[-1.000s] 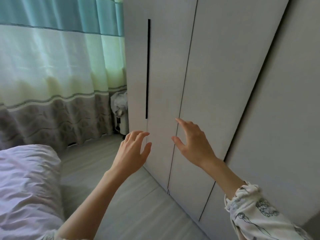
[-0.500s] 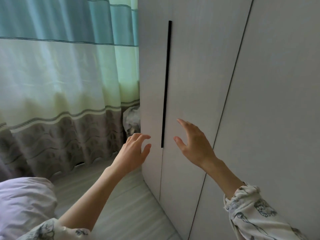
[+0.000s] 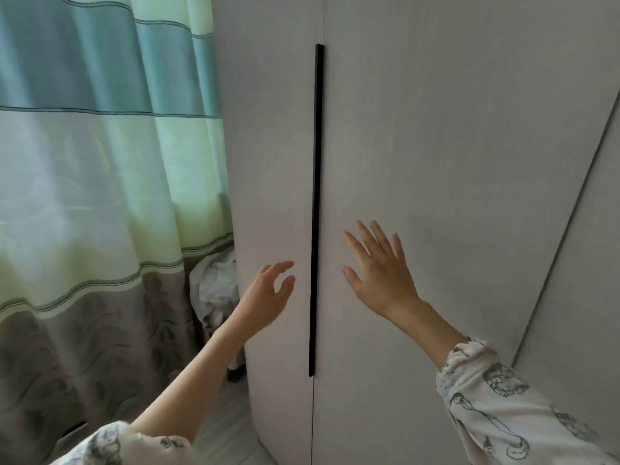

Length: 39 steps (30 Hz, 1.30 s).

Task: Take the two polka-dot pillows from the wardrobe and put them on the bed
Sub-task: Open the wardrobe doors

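Both hands bare, fingers loose: left hand (image 3: 268, 295) and right hand (image 3: 379, 268) flank the long black handle strip (image 3: 315, 209) on the closed pale-grey wardrobe (image 3: 436, 162), frame centre. Pillows unseen; likely soft and light, so grab an edge.

View is swinging right & closer to wardrobe (image 3: 436, 129): black handle strip (image 3: 316, 209) is now sitting centre frame, btwn both hands. Bed is dropping out of view. Right hand (image 3: 379, 273) is spreading fingers wider, nearing door; left hand (image 3: 265, 297) is closing on the strip.
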Each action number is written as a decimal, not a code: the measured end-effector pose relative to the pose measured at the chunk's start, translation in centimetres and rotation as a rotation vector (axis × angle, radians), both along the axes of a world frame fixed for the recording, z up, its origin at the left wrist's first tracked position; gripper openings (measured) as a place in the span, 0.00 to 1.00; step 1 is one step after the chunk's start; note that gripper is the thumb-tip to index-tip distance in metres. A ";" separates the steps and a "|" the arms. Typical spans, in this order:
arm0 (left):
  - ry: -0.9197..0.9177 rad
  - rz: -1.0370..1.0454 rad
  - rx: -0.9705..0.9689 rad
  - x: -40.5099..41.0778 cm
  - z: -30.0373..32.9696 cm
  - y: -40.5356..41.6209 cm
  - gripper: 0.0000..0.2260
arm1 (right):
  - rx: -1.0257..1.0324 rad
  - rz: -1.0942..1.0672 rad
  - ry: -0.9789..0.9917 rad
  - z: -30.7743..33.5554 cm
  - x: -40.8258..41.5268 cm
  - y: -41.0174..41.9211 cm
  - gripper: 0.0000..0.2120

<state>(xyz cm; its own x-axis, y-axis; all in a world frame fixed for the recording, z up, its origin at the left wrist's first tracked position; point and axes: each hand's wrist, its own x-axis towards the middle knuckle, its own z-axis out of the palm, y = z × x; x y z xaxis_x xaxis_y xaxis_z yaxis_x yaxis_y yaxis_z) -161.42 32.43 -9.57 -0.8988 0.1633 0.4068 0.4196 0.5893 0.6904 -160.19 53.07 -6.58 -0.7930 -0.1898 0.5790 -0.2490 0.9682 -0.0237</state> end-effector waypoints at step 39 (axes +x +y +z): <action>-0.237 -0.540 0.607 -11.9 1.5 -9.4 0.17 | -0.815 -0.015 -0.559 -2.4 -6.0 -16.5 0.29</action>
<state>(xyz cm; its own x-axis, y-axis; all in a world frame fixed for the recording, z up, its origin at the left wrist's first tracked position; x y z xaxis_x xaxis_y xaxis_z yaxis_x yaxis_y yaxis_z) -173.33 23.08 -8.10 -0.8329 0.4088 0.3730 0.3411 -0.1516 0.9277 -166.20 36.61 -8.95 -0.9912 0.1130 0.0696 0.0133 0.6065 -0.7950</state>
